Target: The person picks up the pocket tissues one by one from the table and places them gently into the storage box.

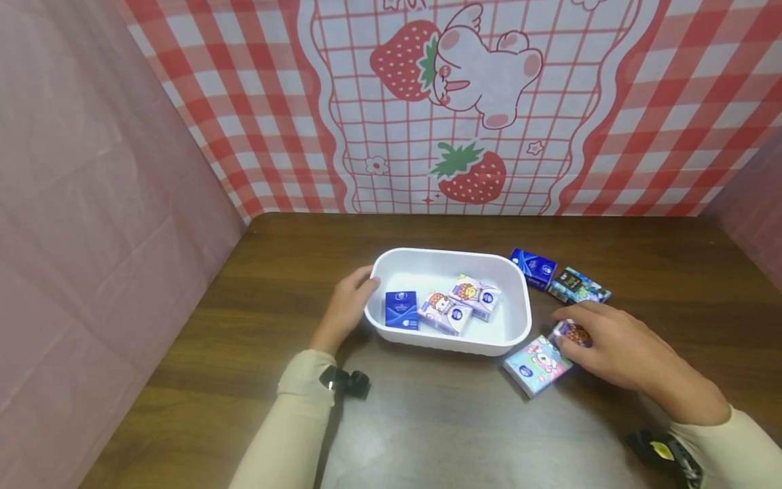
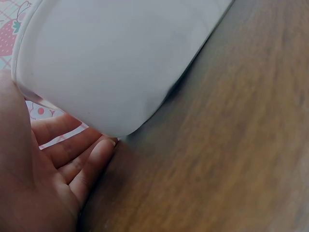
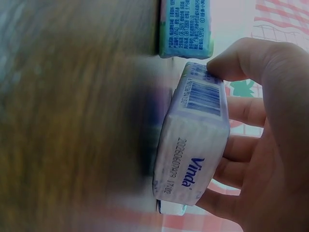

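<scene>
At the left end of a white plastic bin point(image 1: 452, 254), my left hand point(image 1: 348, 302) grips the rim, thumb over the edge and fingers against the outer wall point(image 2: 106, 63). Inside the bin lie a blue tissue pack point(image 1: 401, 310) and two lilac-and-white tissue packs point(image 1: 442, 314) with cartoon prints. To the right of the bin my right hand point(image 1: 617, 346) holds a purple-and-white tissue pack point(image 3: 193, 135) between thumb and fingers. The right wrist view shows its Vinda lettering and barcode. Close beside it, a pink-and-teal tissue pack point(image 1: 537, 367) rests on the table.
Behind my right hand lie a blue tissue pack point(image 1: 533, 269) and a dark, blue-green patterned one point(image 1: 578, 286). The brown wooden table point(image 1: 244, 407) ends at a red-and-white checked cloth point(image 1: 269, 102) with strawberry prints. A pink cloth point(image 1: 110, 170) hangs on the left.
</scene>
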A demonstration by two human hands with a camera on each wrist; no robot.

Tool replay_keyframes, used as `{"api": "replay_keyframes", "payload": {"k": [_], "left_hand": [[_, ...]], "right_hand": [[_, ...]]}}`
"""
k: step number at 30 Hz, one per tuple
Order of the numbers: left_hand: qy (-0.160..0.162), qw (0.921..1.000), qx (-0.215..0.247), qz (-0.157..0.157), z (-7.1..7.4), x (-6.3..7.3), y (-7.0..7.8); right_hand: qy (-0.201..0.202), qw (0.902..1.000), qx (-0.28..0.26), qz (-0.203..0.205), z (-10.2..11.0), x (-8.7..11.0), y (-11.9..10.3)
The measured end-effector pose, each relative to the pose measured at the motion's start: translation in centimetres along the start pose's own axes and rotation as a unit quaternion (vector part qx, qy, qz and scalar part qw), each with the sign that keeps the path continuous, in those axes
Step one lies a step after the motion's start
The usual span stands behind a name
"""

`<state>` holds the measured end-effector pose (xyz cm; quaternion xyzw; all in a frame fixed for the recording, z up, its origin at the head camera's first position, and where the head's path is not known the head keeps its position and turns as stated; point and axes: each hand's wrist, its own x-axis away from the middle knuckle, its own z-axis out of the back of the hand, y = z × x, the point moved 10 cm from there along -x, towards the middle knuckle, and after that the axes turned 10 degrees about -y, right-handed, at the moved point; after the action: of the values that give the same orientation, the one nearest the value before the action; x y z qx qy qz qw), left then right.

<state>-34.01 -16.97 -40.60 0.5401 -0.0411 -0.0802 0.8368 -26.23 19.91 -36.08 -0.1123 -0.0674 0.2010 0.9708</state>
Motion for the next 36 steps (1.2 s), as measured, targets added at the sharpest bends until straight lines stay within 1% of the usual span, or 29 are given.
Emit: {"api": "replay_keyframes", "payload": {"k": [10, 19, 27, 33, 36], "left_hand": [[0.003, 1.0, -0.001, 0.001, 0.0, -0.1, 0.1], [0.004, 1.0, 0.004, 0.003, 0.0, -0.1, 0.0], [0.004, 0.9999, 0.008, 0.006, 0.0, 0.0, -0.1], [0.002, 1.0, 0.009, 0.002, 0.0, -0.1, -0.1], [0.002, 1.0, 0.008, 0.001, 0.0, -0.1, 0.0]], "right_hand": [[-0.007, 0.9999, -0.007, -0.008, 0.0, 0.0, 0.1], [-0.007, 0.9999, -0.007, -0.005, 0.0, 0.1, -0.1], [0.023, 0.9996, 0.006, 0.016, 0.7, 0.2, -0.6], [0.022, 0.9996, 0.005, 0.014, 1.0, 0.1, -0.8], [0.026, 0.9995, 0.003, 0.019, 1.1, 0.0, -0.9]]}}
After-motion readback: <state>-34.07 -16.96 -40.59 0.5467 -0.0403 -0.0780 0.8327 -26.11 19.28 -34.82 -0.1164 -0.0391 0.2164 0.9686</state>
